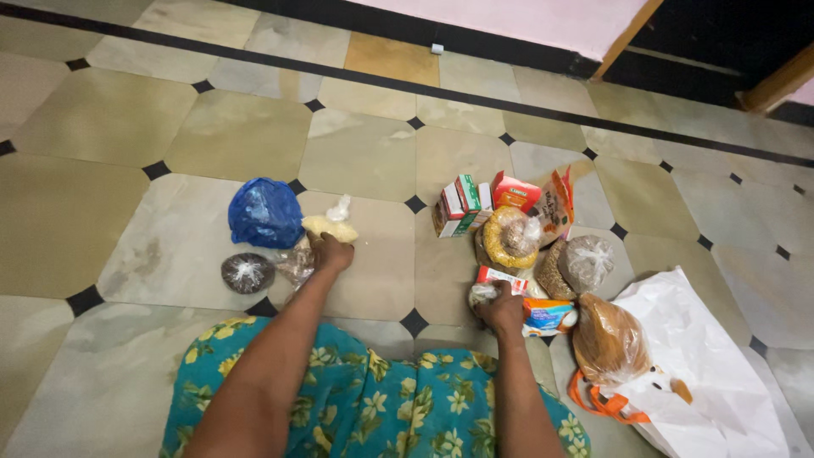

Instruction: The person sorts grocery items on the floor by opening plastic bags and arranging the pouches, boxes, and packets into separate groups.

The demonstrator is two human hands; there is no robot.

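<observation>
My left hand point(331, 253) reaches forward onto the tiled floor and closes on a clear bag of pale yellow grains point(331, 226), tied at the top. A blue plastic bag point(264, 212) and a small bag of dark seeds point(247, 272) lie just left of it. My right hand point(502, 309) grips a small clear bag with white contents point(485, 293), beside a red and white packet point(502, 277). Around that hand lies a cluster of groceries: small green and red cartons point(462, 206), a bag of yellow snacks point(509, 237) and an orange and blue packet point(549, 315).
A white carrier bag point(708, 365) with orange handles lies at the right, with a brown-filled bag point(606, 341) on it. A clear bag of pale grains point(588, 261) is near. My lap in teal floral cloth point(381, 399) fills the bottom. A dark skirting point(475, 38) runs along the wall.
</observation>
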